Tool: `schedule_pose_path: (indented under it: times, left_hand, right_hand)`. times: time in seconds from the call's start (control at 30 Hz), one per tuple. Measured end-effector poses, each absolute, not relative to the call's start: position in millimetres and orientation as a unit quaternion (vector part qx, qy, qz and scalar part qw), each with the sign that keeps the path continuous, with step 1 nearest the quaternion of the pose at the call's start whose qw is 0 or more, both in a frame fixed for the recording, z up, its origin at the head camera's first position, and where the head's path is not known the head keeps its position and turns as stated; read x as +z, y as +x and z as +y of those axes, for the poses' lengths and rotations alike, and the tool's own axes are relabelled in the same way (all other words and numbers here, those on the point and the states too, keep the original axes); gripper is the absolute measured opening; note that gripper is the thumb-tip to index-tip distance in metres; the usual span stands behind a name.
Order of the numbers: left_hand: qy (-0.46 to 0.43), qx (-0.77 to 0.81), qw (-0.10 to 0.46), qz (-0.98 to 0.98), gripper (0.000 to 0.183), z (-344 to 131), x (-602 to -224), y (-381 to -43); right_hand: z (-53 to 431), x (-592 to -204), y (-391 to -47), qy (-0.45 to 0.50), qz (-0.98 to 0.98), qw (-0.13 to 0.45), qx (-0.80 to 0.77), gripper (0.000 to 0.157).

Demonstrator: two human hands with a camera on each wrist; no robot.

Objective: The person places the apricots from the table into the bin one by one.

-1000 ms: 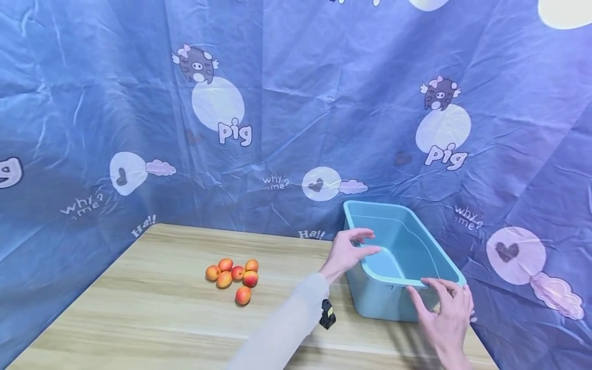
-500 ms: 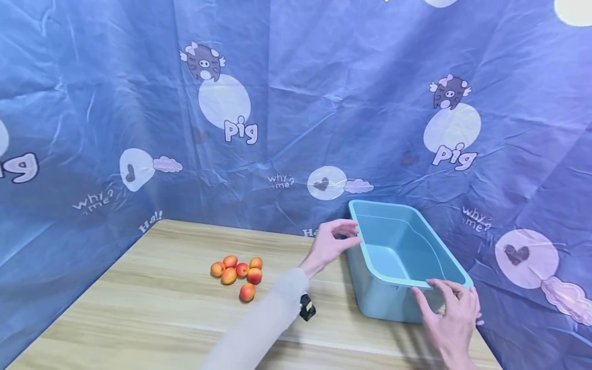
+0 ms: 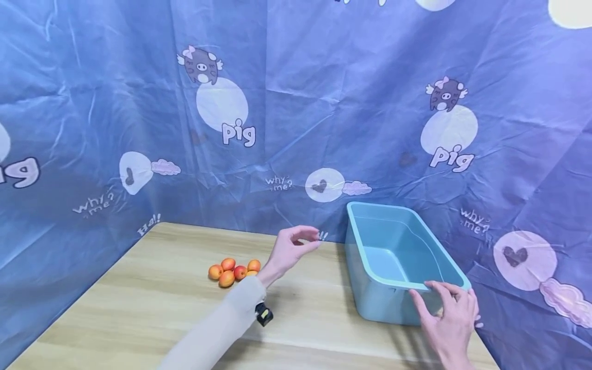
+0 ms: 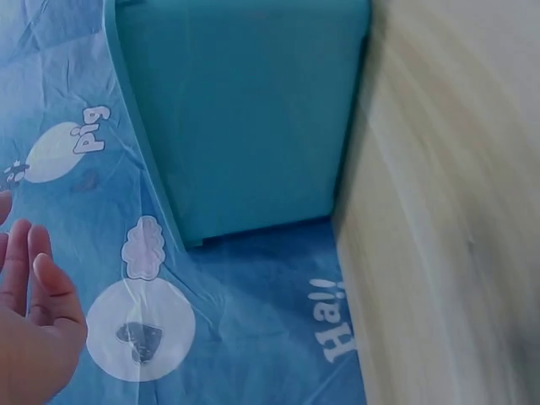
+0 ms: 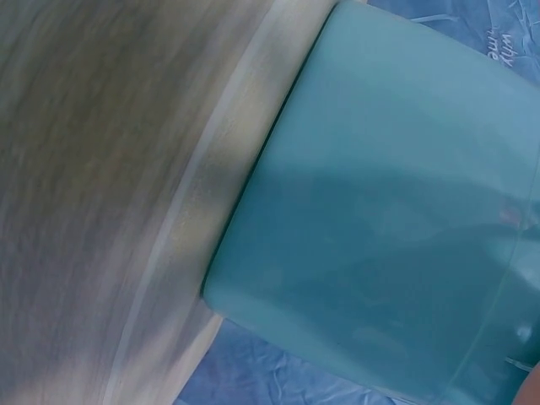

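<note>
Blue bin (image 3: 381, 300) has its rim pinched in the right grip (image 3: 447, 314), the left grip (image 3: 289, 247) spread

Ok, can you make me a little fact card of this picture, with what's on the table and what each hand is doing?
Table: pale, wood-grained
Fruits: orange-red; six showing, one partly behind the left sleeve
Bin: blue, upright, on the table's right side
Left hand: raised, holding nothing; between fruits and bin in the head view
Right hand: fingers at the bin's near rim; whether they grip it is hard to tell
Backdrop: blue cloth printed with pigs, hearts and words
</note>
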State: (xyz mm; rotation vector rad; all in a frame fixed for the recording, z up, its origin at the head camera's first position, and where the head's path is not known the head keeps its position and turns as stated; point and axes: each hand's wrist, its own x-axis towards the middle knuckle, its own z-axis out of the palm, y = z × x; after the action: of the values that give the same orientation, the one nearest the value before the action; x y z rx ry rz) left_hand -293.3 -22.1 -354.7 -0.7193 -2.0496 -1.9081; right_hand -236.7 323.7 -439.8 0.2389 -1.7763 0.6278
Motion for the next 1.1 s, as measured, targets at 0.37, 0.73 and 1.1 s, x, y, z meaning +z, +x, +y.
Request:
schedule_pose_path:
  times: [0.37, 0.73, 1.1]
  left_hand:
    - [-0.203, -0.654, 0.085, -0.724, 0.032, -64, -397, -302]
    - [-0.197, -0.639, 0.03, -0.743, 0.04, -92, -414, -312]
    - [-0.164, -0.624, 0.029, -0.764, 0.045, -132, -429, -304]
  right_hand:
    - [323, -444, -233, 0.099, -0.76, 0.584, 0.265, 0.07]
    - [329, -447, -229, 0.09, -0.764, 0.581, 0.266, 0.068]
    - [324, -442, -231, 0.106, -0.772, 0.569, 0.263, 0.062]
